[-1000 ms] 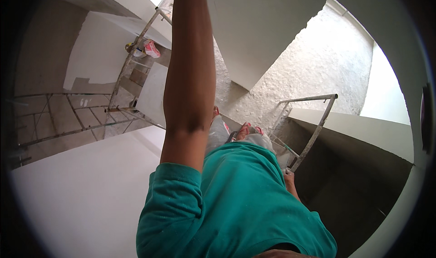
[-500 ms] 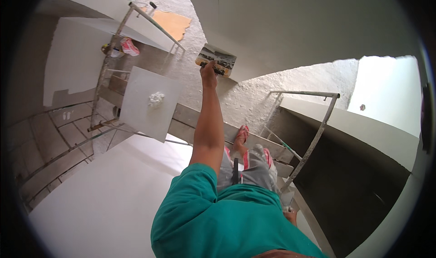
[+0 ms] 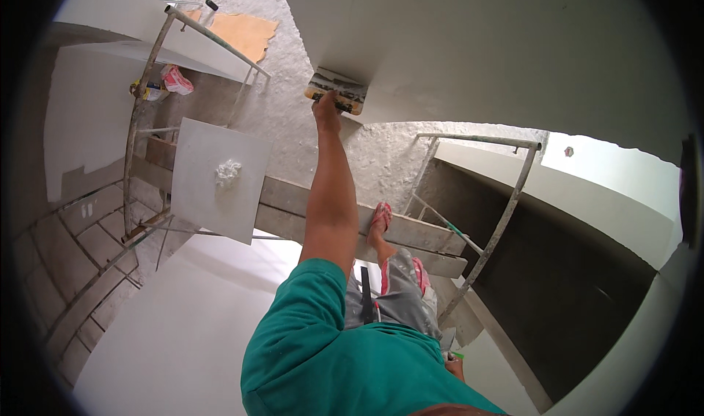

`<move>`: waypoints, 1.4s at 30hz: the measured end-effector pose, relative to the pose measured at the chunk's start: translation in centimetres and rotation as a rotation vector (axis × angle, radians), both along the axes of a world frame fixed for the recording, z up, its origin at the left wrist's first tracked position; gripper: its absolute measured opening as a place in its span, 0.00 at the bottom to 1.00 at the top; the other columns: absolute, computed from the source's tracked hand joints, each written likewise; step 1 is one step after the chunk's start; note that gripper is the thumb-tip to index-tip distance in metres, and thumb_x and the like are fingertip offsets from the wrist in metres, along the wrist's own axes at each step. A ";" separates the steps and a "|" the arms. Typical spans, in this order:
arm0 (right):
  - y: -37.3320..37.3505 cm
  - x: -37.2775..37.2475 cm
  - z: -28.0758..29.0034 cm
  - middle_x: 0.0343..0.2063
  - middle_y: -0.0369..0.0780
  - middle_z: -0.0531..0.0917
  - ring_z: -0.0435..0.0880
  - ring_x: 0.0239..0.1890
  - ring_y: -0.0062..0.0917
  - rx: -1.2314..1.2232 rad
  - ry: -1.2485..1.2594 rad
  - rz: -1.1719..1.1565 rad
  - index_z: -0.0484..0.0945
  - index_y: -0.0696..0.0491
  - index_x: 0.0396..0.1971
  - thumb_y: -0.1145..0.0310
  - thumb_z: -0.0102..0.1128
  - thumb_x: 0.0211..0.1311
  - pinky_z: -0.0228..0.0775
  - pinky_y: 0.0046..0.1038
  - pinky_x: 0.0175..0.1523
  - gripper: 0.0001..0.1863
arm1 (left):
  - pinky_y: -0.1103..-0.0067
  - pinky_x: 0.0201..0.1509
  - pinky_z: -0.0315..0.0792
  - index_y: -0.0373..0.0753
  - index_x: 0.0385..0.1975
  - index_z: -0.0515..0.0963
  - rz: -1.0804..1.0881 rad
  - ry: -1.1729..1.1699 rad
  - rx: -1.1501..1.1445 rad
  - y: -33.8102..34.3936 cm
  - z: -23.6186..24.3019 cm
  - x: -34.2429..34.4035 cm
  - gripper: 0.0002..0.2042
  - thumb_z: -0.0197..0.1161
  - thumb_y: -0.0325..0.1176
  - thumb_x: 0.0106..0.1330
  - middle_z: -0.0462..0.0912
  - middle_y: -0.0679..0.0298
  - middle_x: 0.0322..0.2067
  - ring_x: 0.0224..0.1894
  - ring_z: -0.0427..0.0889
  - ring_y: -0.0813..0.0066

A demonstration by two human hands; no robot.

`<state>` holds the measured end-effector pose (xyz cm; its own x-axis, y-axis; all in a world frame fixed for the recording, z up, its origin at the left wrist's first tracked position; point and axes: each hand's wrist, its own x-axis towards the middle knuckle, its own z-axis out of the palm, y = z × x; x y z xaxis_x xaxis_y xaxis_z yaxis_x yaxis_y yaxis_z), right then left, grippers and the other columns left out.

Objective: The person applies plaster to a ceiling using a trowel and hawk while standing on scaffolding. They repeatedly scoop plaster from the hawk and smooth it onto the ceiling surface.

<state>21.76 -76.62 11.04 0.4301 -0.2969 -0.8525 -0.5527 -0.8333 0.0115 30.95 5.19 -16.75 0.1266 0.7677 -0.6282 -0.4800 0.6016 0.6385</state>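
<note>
Up near 12 o'clock, L hand has its fingers wrapped round the wide scraper, blade apparently on the pale wall: best w/ shallow tilt & steady, even pressure. Tool's in the grip, blade just past the fingers, twd 12. R hand, approx 5 o'clock, mostly hidden; can't tell its fingers. White lump on board, 9 o'clock.

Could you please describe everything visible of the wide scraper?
The wide scraper is roughly rectangular: a grey, metal-looking blade with dark and pale smears, and a tan, wood-like band with black marks along its near side. The left hand grips that side, partly covering it. It slants, right end lower in the picture, at a corner of the smooth grey surface; contact is unclear.
</note>
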 end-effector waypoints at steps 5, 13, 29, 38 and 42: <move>2.3 1.1 -0.1 0.40 0.43 0.81 0.78 0.38 0.23 0.004 0.015 0.092 0.70 0.67 0.49 0.80 0.65 0.43 0.70 0.23 0.41 0.28 | 0.79 0.32 0.73 0.28 0.42 0.71 -0.038 -0.061 0.054 0.2 2.5 0.0 0.18 0.60 0.29 0.51 0.77 0.58 0.35 0.32 0.79 0.70; 2.6 5.2 -1.9 0.35 0.41 0.81 0.78 0.36 0.23 0.105 -0.036 0.240 0.74 0.67 0.45 0.81 0.65 0.42 0.70 0.24 0.39 0.24 | 0.80 0.33 0.75 0.25 0.39 0.70 -0.007 -0.028 0.164 0.1 16.2 -0.1 0.17 0.60 0.28 0.51 0.77 0.56 0.34 0.30 0.79 0.70; 4.5 12.5 -4.9 0.41 0.43 0.80 0.78 0.35 0.23 0.319 -0.094 0.240 0.66 0.63 0.55 0.82 0.65 0.44 0.70 0.23 0.36 0.33 | 0.78 0.12 0.62 0.35 0.25 0.73 -0.058 0.169 0.528 -1.0 52.6 0.0 0.09 0.58 0.35 0.54 0.73 0.61 0.16 0.12 0.70 0.72; 7.9 18.4 -5.0 0.20 0.35 0.78 0.72 0.19 0.16 0.519 -0.319 0.486 0.78 0.60 0.34 0.76 0.60 0.44 0.64 0.23 0.22 0.13 | 0.75 0.38 0.71 0.36 0.43 0.69 -0.158 0.041 0.780 -5.9 62.3 -4.0 0.15 0.57 0.31 0.56 0.75 0.58 0.38 0.40 0.76 0.69; 20.1 20.3 5.9 0.11 0.33 0.73 0.69 0.12 0.15 0.815 -0.448 0.441 0.78 0.58 0.29 0.68 0.62 0.48 0.60 0.24 0.17 0.09 | 0.75 0.44 0.74 0.35 0.47 0.68 -0.090 -0.082 0.650 -13.1 56.3 -8.5 0.19 0.59 0.24 0.54 0.74 0.60 0.41 0.42 0.76 0.71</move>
<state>42.08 -56.48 16.92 0.6884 0.5617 -0.4589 -0.0098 -0.6254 -0.7803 22.40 -7.95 39.56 0.2357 0.9715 -0.0264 -0.5087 0.1464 0.8484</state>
